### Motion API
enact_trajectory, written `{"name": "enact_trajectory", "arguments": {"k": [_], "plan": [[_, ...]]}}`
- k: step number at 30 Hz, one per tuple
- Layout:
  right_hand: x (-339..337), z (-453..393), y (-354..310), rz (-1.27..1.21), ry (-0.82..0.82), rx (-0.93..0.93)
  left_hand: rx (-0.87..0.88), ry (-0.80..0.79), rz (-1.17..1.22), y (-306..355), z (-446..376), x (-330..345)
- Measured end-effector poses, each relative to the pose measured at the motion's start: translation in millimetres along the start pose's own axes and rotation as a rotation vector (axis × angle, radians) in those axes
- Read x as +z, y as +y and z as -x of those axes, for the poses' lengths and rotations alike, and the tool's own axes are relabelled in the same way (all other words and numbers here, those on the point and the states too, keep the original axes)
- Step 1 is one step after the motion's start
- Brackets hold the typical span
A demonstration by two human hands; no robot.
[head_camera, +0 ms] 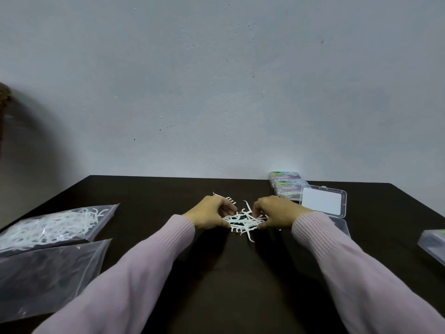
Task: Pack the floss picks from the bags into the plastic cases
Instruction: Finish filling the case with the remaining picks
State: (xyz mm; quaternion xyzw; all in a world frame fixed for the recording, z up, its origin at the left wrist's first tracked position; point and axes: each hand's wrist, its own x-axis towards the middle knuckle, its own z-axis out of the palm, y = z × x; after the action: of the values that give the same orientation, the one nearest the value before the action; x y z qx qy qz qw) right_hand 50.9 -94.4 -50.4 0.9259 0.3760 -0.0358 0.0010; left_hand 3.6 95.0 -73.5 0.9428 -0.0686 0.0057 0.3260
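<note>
Dark matte tabletop (216, 273) against pale, pitted wall. Loose heap of thin white floss picks (243, 221) dead centre, lying every which way, hemmed by left hand (212, 213) and right hand (274, 213), fingers curled into heap; actual pinch not discernible. Open clear case (323, 203) just beyond right hand, nearer that side. 2 glossy bags (55, 227) far left.

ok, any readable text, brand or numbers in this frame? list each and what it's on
None can be read.
Two stacked clear plastic cases with green-purple printed labels at the table's far right: print present, too small and blurred to read.
Open clear plastic case with blank white inside: no text shows.
Clear zip bag of white floss picks and empty clear bag: no print visible.
Clear case at the right edge: cropped, blurred.
</note>
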Motion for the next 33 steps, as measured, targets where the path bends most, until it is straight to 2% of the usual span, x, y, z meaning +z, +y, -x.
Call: {"name": "enact_trajectory", "arguments": {"k": [4,14,21,28,33], "plan": [[0.3,3.1,-5.6,0.067,0.013,-0.014,-0.036,0.032,-0.059,1.5,2.3,2.2],[0.9,6.2,-9.8,-0.025,0.073,0.023,-0.058,0.006,-0.104,5.8,0.5,-2.9],[1.0,11.8,-8.8,-0.126,0.139,0.044,0.008,0.054,-0.244,7.5,1.6,-2.5],[0.0,20.9,3.1,-0.275,0.185,0.079,0.13,0.036,-0.403,10.0,5.2,-1.0],[-5.7,37.7,19.3,-0.337,0.244,0.089,0.181,0.177,-0.33,13.5,6.6,-1.1]]}}
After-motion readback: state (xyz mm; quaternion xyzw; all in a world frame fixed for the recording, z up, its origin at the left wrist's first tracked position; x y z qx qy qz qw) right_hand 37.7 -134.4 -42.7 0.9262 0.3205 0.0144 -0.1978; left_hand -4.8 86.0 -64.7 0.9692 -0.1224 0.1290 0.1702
